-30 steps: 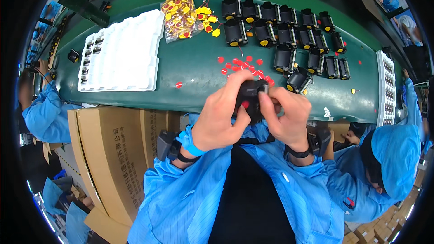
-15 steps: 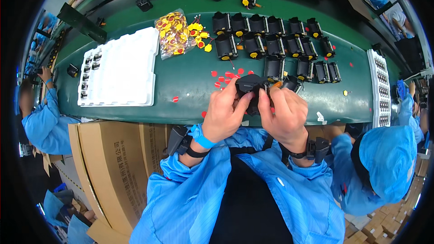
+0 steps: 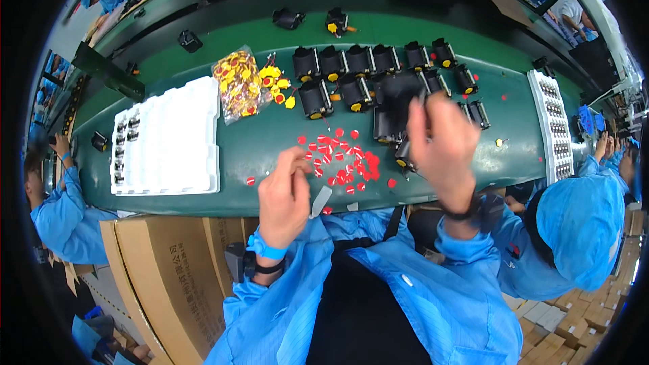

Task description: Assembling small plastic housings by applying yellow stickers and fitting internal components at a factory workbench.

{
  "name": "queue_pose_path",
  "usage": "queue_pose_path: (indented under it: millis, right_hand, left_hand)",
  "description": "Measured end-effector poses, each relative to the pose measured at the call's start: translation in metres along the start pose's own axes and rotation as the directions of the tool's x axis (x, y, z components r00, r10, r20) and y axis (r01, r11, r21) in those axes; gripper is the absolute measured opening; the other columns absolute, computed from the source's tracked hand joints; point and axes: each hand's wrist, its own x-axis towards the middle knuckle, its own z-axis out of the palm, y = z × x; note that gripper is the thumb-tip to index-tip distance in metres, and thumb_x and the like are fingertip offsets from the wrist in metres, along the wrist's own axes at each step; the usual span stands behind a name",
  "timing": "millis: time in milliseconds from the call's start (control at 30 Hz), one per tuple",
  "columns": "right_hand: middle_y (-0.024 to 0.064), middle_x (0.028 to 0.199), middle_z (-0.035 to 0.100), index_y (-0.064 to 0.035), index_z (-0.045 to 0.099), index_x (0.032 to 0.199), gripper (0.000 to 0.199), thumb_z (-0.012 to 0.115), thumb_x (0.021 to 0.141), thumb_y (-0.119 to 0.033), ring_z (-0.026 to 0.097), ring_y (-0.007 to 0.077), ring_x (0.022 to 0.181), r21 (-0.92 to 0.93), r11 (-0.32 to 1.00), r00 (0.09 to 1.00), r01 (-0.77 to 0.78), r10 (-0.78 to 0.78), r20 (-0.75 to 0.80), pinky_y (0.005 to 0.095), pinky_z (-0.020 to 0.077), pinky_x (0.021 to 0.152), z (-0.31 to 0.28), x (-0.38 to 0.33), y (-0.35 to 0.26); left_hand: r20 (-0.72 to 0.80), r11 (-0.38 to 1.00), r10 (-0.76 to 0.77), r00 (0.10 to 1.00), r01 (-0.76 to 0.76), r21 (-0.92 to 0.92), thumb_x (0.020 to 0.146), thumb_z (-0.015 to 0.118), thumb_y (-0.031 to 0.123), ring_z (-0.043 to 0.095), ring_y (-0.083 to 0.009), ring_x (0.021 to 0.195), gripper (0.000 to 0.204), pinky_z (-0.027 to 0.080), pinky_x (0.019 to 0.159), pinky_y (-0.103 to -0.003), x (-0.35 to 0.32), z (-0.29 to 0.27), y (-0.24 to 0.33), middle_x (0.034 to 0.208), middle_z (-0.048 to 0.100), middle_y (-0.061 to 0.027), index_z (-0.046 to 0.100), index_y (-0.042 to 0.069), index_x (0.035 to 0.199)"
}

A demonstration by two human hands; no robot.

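Moving beyond and right of the flat red discs (image 3: 339, 157), the black plastic housing (image 3: 397, 93) is now held in the right grip (image 3: 443, 136) alone; two-handed handling seems finished. The left grip (image 3: 284, 195) is half-curled, any hold untellable.

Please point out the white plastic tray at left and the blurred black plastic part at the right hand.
White plastic tray (image 3: 177, 142): head view, bare middle.
Blurred black plastic part (image 3: 396, 94): head view, its body.

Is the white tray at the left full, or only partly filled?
Partly filled: the white tray shows small dark parts only toward its left side.
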Motion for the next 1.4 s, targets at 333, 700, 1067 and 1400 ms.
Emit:
queue_pose_path:
  millis: [333, 700, 1067, 1400]
  right_hand:
    - [0.0253, 0.104, 0.066, 0.0000, 0.063, 0.099, 0.026, 0.060, 0.081, -0.018, 0.064, 0.0451, 0.100, -0.300, 0.940, 0.804, -0.162, 0.302, 0.512, 0.0542, 0.0525, 0.084, 0.192, 0.129, 0.211]
    - [0.0190, 0.072, 0.066, 0.0034, 0.056, 0.090, 0.039, 0.082, 0.083, -0.026, 0.064, 0.0265, 0.045, -0.160, 0.845, 0.632, -0.510, 0.495, 0.597, 0.0387, 0.0521, 0.042, 0.233, 0.094, 0.308]
    - [0.0044, 0.081, 0.067, 0.0039, 0.066, 0.093, 0.018, 0.062, 0.097, -0.013, 0.060, 0.0076, 0.073, 0.433, 0.818, 0.910, -0.378, 0.242, 0.337, 0.0225, 0.0455, 0.065, 0.063, 0.111, 0.099]
    - [0.0176, 0.082, 0.071, 0.0069, 0.068, 0.087, 0.014, 0.071, 0.074, 0.007, 0.072, 0.0314, 0.075, 0.754, 0.608, 0.883, -0.250, -0.176, 0.435, 0.0362, 0.0580, 0.070, -0.014, -0.004, -0.032]
  left_hand:
    - [0.073, 0.868, 0.324, 0.943, -0.327, 0.375, 0.067, 0.053, -0.017, 0.050, -0.0442, 0.129, 0.038, 0.042, 0.108, -0.050, -0.004, -0.035, -0.029, 0.129, 0.057, -0.0229, 0.062, -0.005, 0.102]
    - [-0.522, 0.821, 0.256, 0.814, 0.102, 0.562, 0.081, 0.058, 0.000, 0.064, -0.0376, 0.068, 0.012, 0.049, 0.060, -0.041, -0.013, -0.213, -0.027, 0.073, 0.062, -0.0190, 0.065, 0.001, 0.091]
    - [0.513, 0.760, 0.164, 0.842, -0.440, 0.478, 0.082, 0.065, 0.000, 0.063, -0.0380, 0.079, 0.038, 0.051, 0.071, -0.046, 0.070, -0.133, -0.061, 0.093, 0.065, -0.0196, 0.063, 0.005, 0.120]
    - [0.483, 0.303, 0.198, 0.853, -0.522, 0.797, 0.077, 0.065, 0.008, 0.066, -0.0280, 0.069, 0.035, 0.052, 0.057, -0.039, 0.135, -0.026, -0.087, 0.073, 0.064, -0.0102, 0.057, -0.006, 0.108]
